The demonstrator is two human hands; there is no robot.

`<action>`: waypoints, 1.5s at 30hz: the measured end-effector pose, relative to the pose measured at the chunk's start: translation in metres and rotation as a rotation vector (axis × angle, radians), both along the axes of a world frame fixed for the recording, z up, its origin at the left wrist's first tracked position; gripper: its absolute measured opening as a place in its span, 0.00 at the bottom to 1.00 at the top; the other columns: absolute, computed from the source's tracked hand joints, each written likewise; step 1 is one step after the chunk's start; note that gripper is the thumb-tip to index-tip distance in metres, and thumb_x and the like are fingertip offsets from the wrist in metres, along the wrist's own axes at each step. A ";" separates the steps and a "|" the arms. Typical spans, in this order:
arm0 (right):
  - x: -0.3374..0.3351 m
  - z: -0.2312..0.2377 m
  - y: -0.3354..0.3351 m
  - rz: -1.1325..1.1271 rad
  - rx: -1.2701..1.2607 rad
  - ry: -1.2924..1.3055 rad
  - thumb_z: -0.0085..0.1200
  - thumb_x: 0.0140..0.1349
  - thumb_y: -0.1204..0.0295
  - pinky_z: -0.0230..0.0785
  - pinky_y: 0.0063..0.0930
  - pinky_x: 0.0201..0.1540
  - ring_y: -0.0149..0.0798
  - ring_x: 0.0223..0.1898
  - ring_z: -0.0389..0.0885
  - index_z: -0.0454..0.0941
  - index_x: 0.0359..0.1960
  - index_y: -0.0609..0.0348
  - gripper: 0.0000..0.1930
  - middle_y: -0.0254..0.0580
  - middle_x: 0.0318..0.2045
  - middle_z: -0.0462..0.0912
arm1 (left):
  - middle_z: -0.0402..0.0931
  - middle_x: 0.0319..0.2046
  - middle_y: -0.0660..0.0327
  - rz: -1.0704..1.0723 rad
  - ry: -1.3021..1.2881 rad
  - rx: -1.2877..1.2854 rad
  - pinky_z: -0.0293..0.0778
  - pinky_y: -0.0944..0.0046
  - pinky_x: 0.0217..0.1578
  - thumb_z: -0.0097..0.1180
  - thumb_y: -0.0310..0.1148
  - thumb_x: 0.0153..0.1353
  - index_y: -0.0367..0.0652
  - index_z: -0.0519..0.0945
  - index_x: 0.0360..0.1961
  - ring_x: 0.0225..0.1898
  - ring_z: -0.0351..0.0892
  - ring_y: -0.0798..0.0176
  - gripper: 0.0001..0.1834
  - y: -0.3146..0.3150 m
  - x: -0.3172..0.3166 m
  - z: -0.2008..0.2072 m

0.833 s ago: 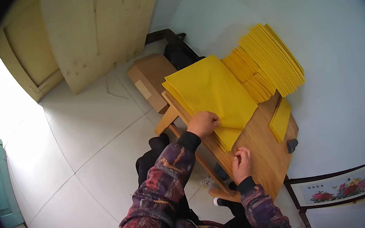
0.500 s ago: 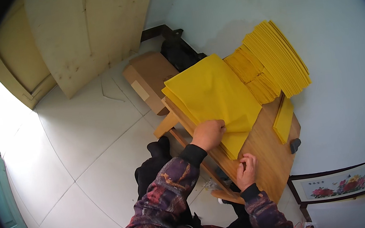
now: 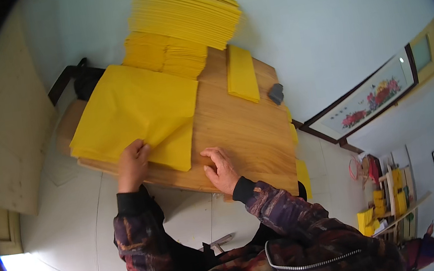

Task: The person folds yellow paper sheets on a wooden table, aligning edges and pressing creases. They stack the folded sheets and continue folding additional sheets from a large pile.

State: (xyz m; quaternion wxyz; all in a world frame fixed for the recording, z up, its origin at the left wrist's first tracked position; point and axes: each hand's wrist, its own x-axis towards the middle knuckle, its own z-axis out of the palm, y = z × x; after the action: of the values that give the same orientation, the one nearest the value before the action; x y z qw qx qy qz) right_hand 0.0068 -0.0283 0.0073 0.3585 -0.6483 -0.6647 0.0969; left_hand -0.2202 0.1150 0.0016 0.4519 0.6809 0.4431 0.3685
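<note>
1. Head view: framed flower picture (image 3: pixel 363 100) at right bears small dark writing (image 3: pixel 338 114), too small to read.
2. Brown box (image 3: pixel 68 125) at left, partly hidden by yellow sheets (image 3: pixel 136 105); person (image 3: pixel 426 249) at far right, cut off by rim.
3. Yellow sheets lie on table's (image 3: pixel 244 132) near left.
4. Left hand (image 3: pixel 133 165) pinches their near edge, fingertips partly hidden.
5. Right hand (image 3: pixel 223 172): fingers half-curled, empty; can't tell if touching table.
</note>
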 end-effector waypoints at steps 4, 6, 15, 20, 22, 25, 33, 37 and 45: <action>0.057 -0.005 0.000 -0.163 -0.032 0.162 0.52 0.61 0.75 0.70 0.25 0.39 0.38 0.48 0.74 0.71 0.51 0.62 0.16 0.47 0.43 0.75 | 0.66 0.20 0.58 0.003 -0.030 -0.082 0.65 0.65 0.30 0.52 0.30 0.62 0.34 0.74 0.31 0.25 0.64 0.65 0.09 -0.001 0.002 0.000; 0.108 -0.008 0.008 -0.385 -0.044 0.166 0.52 0.61 0.74 0.70 0.31 0.46 0.43 0.48 0.74 0.71 0.53 0.63 0.18 0.51 0.43 0.76 | 0.65 0.20 0.60 0.009 -0.037 -0.132 0.65 0.66 0.30 0.52 0.29 0.63 0.33 0.73 0.31 0.26 0.63 0.67 0.08 -0.003 0.001 0.002; 0.329 -0.004 0.052 -0.733 -0.246 -0.580 0.53 0.60 0.55 0.49 0.45 0.69 0.59 0.67 0.55 0.65 0.60 0.68 0.33 0.62 0.64 0.61 | 0.62 0.18 0.66 0.036 0.032 -0.316 0.62 0.65 0.25 0.51 0.30 0.64 0.34 0.70 0.27 0.23 0.61 0.70 0.11 -0.007 0.002 0.028; 0.347 -0.002 0.073 -0.704 -0.569 -0.718 0.46 0.64 0.50 0.53 0.48 0.66 0.54 0.66 0.59 0.69 0.60 0.57 0.29 0.54 0.64 0.64 | 0.60 0.18 0.59 0.045 0.100 -0.159 0.62 0.63 0.24 0.52 0.33 0.63 0.35 0.69 0.26 0.22 0.61 0.67 0.13 -0.008 -0.001 0.028; 0.345 -0.004 0.071 -0.788 -0.520 -0.660 0.45 0.65 0.50 0.54 0.47 0.66 0.50 0.67 0.59 0.70 0.59 0.57 0.28 0.52 0.64 0.64 | 0.58 0.17 0.70 0.040 -0.005 -0.274 0.57 0.71 0.17 0.50 0.34 0.67 0.40 0.68 0.25 0.17 0.58 0.77 0.13 -0.011 -0.002 0.028; 0.353 -0.002 0.071 -0.771 -0.528 -0.676 0.46 0.64 0.50 0.54 0.46 0.66 0.50 0.66 0.59 0.71 0.57 0.62 0.29 0.53 0.63 0.65 | 0.62 0.17 0.69 0.058 -0.017 -0.378 0.60 0.69 0.18 0.51 0.33 0.66 0.38 0.73 0.28 0.17 0.60 0.74 0.11 -0.012 -0.002 0.031; 0.283 -0.002 0.040 -0.489 0.034 -0.319 0.55 0.55 0.76 0.69 0.38 0.47 0.49 0.44 0.77 0.76 0.33 0.62 0.05 0.47 0.38 0.80 | 0.67 0.19 0.61 0.042 -0.001 -0.258 0.65 0.66 0.25 0.51 0.32 0.64 0.35 0.74 0.30 0.21 0.66 0.67 0.10 -0.010 0.000 0.032; 0.134 0.005 0.030 -0.014 0.006 0.024 0.55 0.54 0.79 0.68 0.37 0.48 0.48 0.42 0.76 0.75 0.30 0.59 0.03 0.45 0.37 0.80 | 0.68 0.19 0.54 0.038 0.025 -0.233 0.67 0.62 0.29 0.52 0.31 0.62 0.33 0.74 0.29 0.24 0.68 0.62 0.10 -0.010 -0.001 0.030; -0.008 0.046 0.038 0.473 -0.022 -0.301 0.63 0.48 0.77 0.68 0.39 0.51 0.50 0.47 0.73 0.77 0.39 0.60 0.15 0.43 0.44 0.76 | 0.64 0.18 0.64 0.007 -0.021 -0.067 0.62 0.67 0.20 0.51 0.32 0.65 0.36 0.73 0.29 0.19 0.63 0.70 0.10 -0.005 0.001 0.013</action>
State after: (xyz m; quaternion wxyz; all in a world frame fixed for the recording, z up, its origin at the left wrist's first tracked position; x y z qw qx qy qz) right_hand -0.0012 0.0100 0.0530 0.2160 -0.4860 -0.8423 0.0880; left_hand -0.2195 0.1100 0.0144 0.4778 0.6599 0.4530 0.3620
